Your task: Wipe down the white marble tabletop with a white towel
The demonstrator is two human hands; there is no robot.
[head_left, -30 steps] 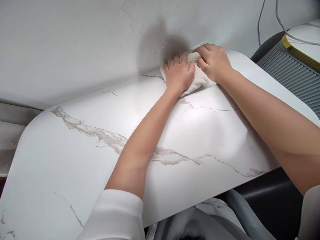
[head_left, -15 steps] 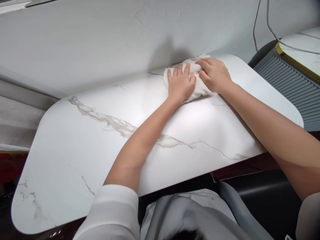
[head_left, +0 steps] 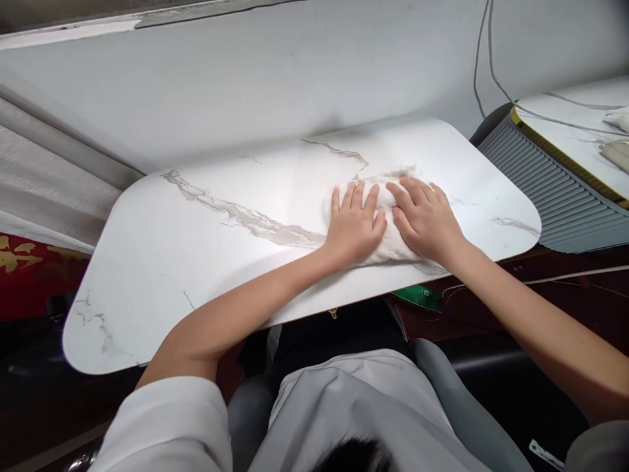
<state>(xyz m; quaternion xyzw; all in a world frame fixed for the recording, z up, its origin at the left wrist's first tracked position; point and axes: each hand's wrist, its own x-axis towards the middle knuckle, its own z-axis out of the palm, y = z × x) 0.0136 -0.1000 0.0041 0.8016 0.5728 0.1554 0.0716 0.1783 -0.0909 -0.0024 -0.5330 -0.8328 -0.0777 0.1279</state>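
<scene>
A fluffy white cloth (head_left: 393, 248) lies flat on the white marbled tabletop (head_left: 275, 177), right of its middle. My left hand (head_left: 356, 219) presses on the cloth's left part, fingers spread and pointing toward the wall. On the right part rests my right hand (head_left: 425, 213), also with its fingers apart, palm down. Neither hand grips the cloth; both lie on top of it. Grey-brown veins run across the tabletop, and its corners are rounded.
A pale wall (head_left: 221, 98) stands along the table's far edge, with a curtain (head_left: 59, 177) at the left. To the right is a grey ribbed cabinet (head_left: 550, 183) with a white top; cables (head_left: 496, 72) hang above it. Something green (head_left: 420, 297) lies below the table's front edge.
Both hands and the cloth have moved from the table's far edge toward me. The right fingers are now spread flatter. The view has shifted, showing more of the right cabinet and the floor.
</scene>
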